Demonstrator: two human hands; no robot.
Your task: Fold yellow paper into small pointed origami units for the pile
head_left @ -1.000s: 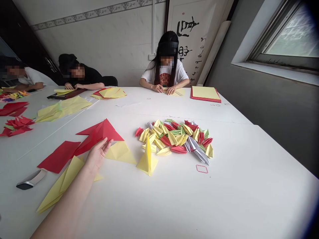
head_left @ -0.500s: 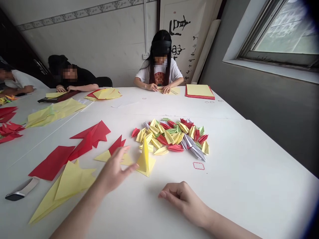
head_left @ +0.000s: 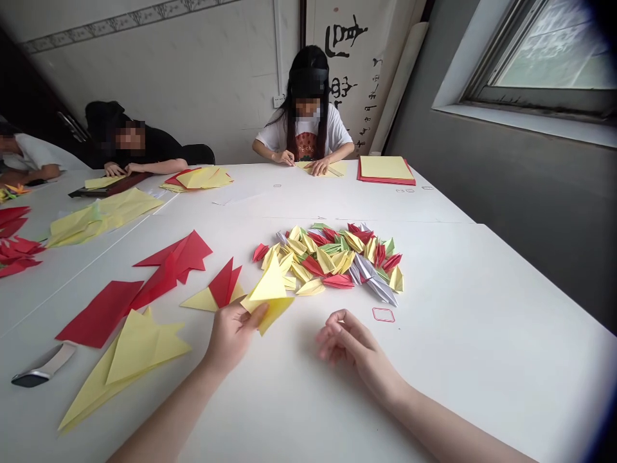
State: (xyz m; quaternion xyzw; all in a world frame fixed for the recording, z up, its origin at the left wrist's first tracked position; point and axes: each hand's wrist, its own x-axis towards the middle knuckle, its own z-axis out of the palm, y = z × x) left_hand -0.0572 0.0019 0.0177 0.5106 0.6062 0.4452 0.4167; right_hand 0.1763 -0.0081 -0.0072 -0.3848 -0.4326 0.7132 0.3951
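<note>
A folded sheet of yellow paper (head_left: 268,292) is pinched between the thumb and fingers of my left hand (head_left: 237,331), raised a little off the white table. My right hand (head_left: 354,350) hovers to the right of it with nothing in it, its fingers loosely curled and apart, partly blurred. Just beyond both hands lies a heap of small folded paper pieces (head_left: 332,260) in yellow, red, green and lilac. Left of the held paper, a red folded paper (head_left: 225,283) rests on a yellow one (head_left: 200,299).
Red folded papers (head_left: 103,312) and yellow folded papers (head_left: 139,354) spread over the left side, beside a smartwatch (head_left: 43,366). Across the table (head_left: 434,270) a person (head_left: 308,128) works on paper near a stack of sheets (head_left: 386,168). Other people sit at the far left.
My left hand has closed on the yellow folded paper and lifted and tilted it. My right hand has risen slightly and its fingers have loosened.
</note>
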